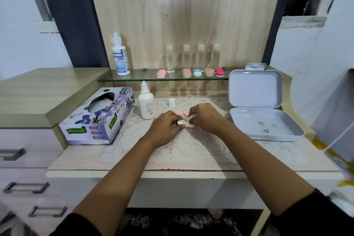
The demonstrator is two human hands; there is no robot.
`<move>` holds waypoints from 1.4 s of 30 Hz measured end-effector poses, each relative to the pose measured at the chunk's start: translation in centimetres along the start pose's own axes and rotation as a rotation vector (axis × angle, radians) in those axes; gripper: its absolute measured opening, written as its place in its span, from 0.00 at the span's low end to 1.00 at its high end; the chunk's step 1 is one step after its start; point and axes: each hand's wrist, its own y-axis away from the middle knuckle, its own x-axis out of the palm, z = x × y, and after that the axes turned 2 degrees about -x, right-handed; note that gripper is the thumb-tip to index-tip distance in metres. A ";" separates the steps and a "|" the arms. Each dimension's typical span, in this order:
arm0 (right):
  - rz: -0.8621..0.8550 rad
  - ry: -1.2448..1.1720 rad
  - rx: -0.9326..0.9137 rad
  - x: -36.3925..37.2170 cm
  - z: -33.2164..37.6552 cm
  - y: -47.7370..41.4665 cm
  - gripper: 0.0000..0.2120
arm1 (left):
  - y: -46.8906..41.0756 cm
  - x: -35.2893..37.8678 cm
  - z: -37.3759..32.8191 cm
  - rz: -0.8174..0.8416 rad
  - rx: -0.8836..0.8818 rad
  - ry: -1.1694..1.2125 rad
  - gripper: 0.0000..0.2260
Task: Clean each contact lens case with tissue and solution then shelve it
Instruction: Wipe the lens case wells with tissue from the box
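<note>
Fingers of L hand (166,127) curled round white lens case (181,122); R hand (206,119) pinching tissue (193,116)

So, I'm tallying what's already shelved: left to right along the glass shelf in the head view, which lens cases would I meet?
Pink case → beige case → blue-and-white case → second beige case → red case.

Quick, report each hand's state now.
Left hand: holding the white lens case.
Right hand: pinching a tissue.
</note>
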 end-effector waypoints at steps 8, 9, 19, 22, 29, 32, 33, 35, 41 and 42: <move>0.133 -0.010 -0.019 -1.1 -0.2 0.3 0.12 | -0.1 0.1 0.0 -0.003 -0.002 -0.023 0.11; 0.134 0.003 -0.029 -1.0 -0.3 0.3 0.12 | -0.1 0.1 0.0 -0.003 -0.001 -0.027 0.11; 0.158 0.230 -0.095 0.0 0.2 0.8 0.12 | 0.1 0.0 -0.3 -0.013 -0.005 -0.024 0.11; 0.147 0.262 -0.104 0.2 0.5 0.8 0.12 | 0.1 0.0 -0.4 -0.016 -0.013 -0.022 0.11; 0.165 0.145 -0.092 -0.2 0.3 0.4 0.11 | 0.1 0.0 -0.5 -0.015 -0.029 -0.054 0.12; 0.146 0.102 -0.096 -0.3 -0.2 0.4 0.12 | 0.1 0.0 -0.5 -0.014 -0.036 -0.047 0.12; 0.139 0.089 -0.095 -0.3 -0.3 0.4 0.13 | 0.1 0.0 -0.6 -0.014 -0.035 -0.046 0.12; 0.120 0.063 -0.101 -0.2 -0.5 0.5 0.14 | 0.1 0.0 -0.6 -0.012 -0.031 -0.043 0.11; 0.068 0.066 -0.082 0.6 -0.6 0.7 0.13 | 0.2 0.0 -0.5 -0.007 -0.041 -0.030 0.12; 0.073 0.074 -0.080 0.7 -0.6 0.7 0.12 | 0.2 0.0 -0.6 -0.009 -0.044 -0.031 0.12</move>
